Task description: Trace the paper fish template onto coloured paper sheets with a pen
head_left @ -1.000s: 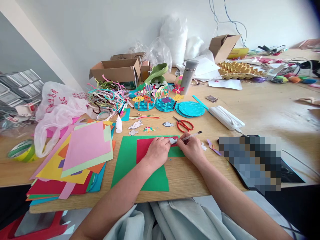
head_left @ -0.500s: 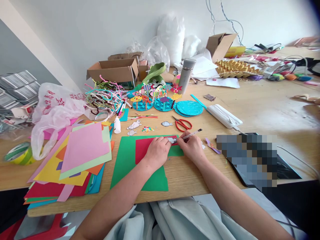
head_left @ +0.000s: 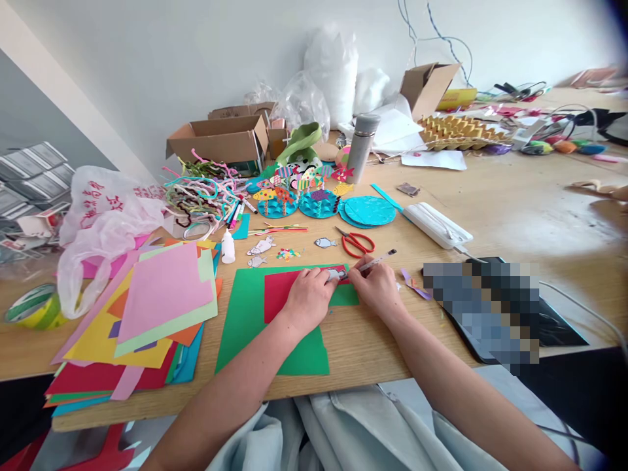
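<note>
My right hand (head_left: 377, 280) pinches a pale, printed pencil (head_left: 379, 260). The pencil's dark end points up to the right, and its tip is hidden by the fingers. Lying flat, the fingers of my left hand (head_left: 311, 292) press a small grey-white paper fish cutout (head_left: 336, 274) onto red paper (head_left: 275, 296). Beneath the red sheet lies larger green paper (head_left: 240, 327). Just beyond the sheets are another fish cutout (head_left: 325, 243), red-handled scissors (head_left: 358, 244) and several small colourful bits (head_left: 288, 254).
Stacked coloured paper (head_left: 167, 288) lies left, beside a white glue bottle (head_left: 228, 247). Blue discs (head_left: 369, 211), finished paper fish (head_left: 314, 180), pipe cleaners (head_left: 206, 196) and a grey flask (head_left: 364, 147) stand behind. A white power strip (head_left: 436, 224) and a pixelated tablet (head_left: 483, 311) are right.
The view has shifted very slightly. Both hands stay in nearly the same place, with the pencil still in my right hand.
</note>
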### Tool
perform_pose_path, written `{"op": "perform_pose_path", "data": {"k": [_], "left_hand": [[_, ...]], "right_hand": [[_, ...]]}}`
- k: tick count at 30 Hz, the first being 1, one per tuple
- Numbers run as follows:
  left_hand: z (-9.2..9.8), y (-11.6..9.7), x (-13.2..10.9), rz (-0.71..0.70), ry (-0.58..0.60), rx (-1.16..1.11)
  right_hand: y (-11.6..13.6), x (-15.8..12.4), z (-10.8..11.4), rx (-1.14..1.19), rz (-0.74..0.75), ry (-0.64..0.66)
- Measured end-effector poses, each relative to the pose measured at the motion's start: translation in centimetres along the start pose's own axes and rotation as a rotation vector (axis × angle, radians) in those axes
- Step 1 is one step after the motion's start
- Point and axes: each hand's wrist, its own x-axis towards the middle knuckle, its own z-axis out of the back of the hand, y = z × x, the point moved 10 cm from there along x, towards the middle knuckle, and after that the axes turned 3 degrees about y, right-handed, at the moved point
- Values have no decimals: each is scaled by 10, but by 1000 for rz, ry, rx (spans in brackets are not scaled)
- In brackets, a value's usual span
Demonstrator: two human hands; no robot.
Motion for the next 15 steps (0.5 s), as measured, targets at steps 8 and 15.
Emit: {"op": "perform_pose_path", "data": {"k": [8,15], "left_hand": [[0,-1,0,-8,-10,22],[1,-2,0,-10,0,19]], "right_hand": [[-2,1,1,-16,6,-20],[-1,1,2,-8,4,-21]]}}
